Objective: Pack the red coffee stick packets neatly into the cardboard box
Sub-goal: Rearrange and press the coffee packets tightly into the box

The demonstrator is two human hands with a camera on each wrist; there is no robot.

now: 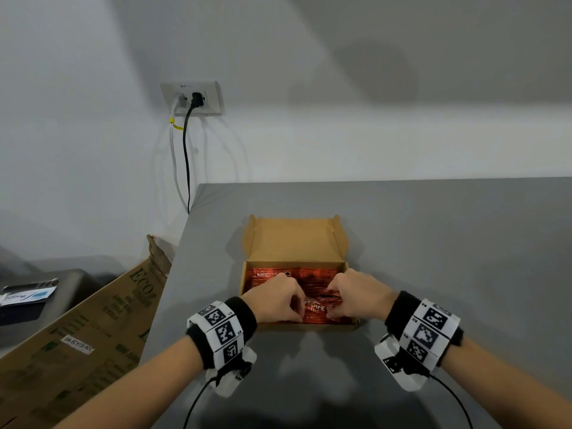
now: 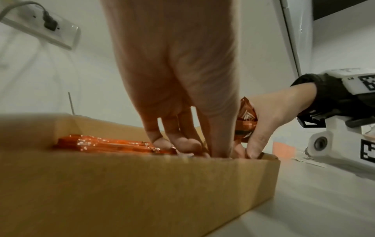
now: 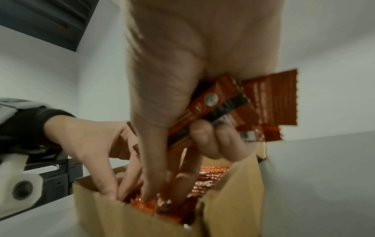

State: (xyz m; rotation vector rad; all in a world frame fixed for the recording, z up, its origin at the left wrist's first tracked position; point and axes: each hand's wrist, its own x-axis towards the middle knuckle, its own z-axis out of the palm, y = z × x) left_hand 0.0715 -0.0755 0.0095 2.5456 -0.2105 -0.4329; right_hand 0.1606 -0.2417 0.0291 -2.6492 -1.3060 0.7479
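The cardboard box [image 1: 294,239] stands open on the grey table, its lid tilted back. Red coffee stick packets [image 1: 315,308] lie flat inside it, and a row shows in the left wrist view [image 2: 111,144]. My left hand [image 1: 295,309] reaches into the near part of the box [image 2: 142,192], where thumb and fingers [image 2: 182,144] pinch packets by the front wall. My right hand [image 1: 334,305] grips a bundle of red packets [image 3: 263,102] under its curled outer fingers. Its thumb and forefinger [image 3: 148,192] dip among the packets in the box [image 3: 113,216].
A large printed carton [image 1: 93,329] leans against the table's left edge. A wall socket [image 1: 192,97] with two cables hangs behind the table's far left corner. Bare grey tabletop [image 1: 448,258] lies to the right of and behind the box.
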